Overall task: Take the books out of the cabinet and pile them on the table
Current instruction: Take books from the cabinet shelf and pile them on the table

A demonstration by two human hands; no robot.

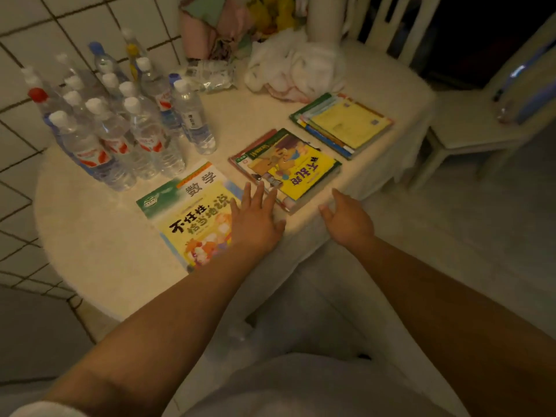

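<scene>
Reaching with nothing held, the left hand is lying flat-fingered between two book piles on the table while the right hand is hovering loosely open; these thin, floppy, slick-covered books likely want gripping by both edges.

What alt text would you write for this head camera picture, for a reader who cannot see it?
A person's open left hand and right hand reach over a round white table toward three piles of children's books: near, middle and far. Water bottles cluster at the left, crumpled white cloth lies at the back, and a white chair stands at the right.
</scene>
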